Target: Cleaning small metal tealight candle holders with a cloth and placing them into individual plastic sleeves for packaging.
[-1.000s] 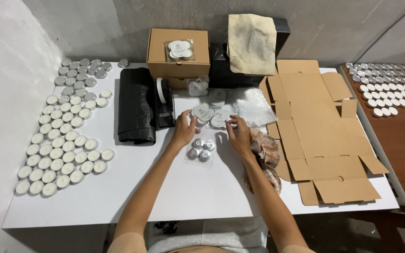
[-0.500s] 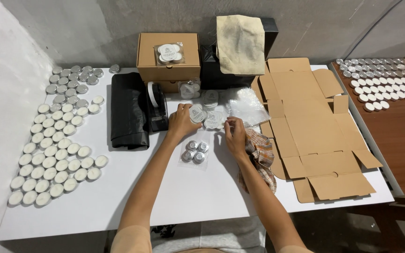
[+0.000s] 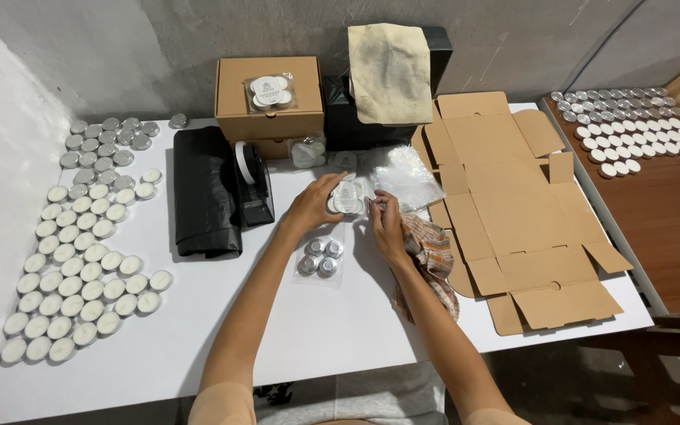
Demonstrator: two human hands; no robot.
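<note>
- A clear packet of tealights (image 3: 346,197) is gripped by the left hand (image 3: 314,205) at mid-table; the right hand (image 3: 386,223) pinches its open edge.
- Sealing is judged next; a steady fold is called for.

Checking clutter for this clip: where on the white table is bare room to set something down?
Bare: the near strip of the white table, between the tealights and the left hand. Crowded: the back edge around the brown box, and the right side under flat cardboard.
</note>
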